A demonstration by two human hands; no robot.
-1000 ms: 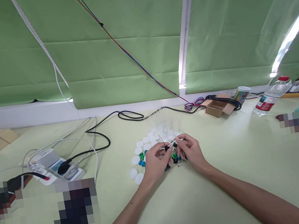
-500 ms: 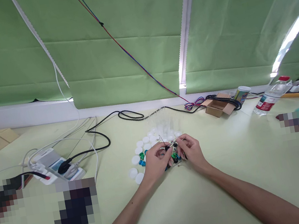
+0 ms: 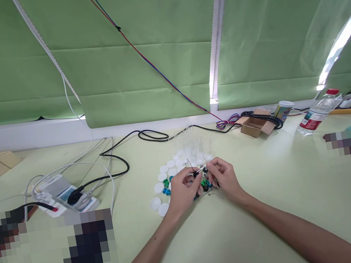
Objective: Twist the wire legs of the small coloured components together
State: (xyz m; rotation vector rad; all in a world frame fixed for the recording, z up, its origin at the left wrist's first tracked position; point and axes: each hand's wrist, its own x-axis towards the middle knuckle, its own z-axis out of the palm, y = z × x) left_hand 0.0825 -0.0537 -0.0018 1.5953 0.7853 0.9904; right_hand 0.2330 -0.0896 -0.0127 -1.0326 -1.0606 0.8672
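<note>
Over a cluster of small parts, my left hand point(image 3: 185, 187) is closed, thumb and fingers pinching a small black piece point(image 3: 195, 174) with a thin dark wire rising from it. Close on its right, my right hand point(image 3: 226, 175) pinches a thin silvery piece point(image 3: 202, 169) that reaches toward the black one. Whether the two join is too small to tell. Beneath the fingers lie black and green parts point(image 3: 204, 185), partly hidden. Left of my left hand are blue pieces point(image 3: 166, 191), green pieces point(image 3: 166, 183) and several round white caps point(image 3: 159, 188).
Clear plastic tubes point(image 3: 193, 144) stand behind my hands. A power strip point(image 3: 68, 196) with tangled cables sits at left. Toward the back right are an open cardboard box point(image 3: 257, 124), a canister point(image 3: 284, 111) and a tilted-looking water bottle point(image 3: 317, 114). A black cable point(image 3: 152, 135) runs along the back.
Both hands stay almost in place, with only slight finger movement. The thin silvery piece between them shows more clearly now. The whole view has shifted very slightly.
</note>
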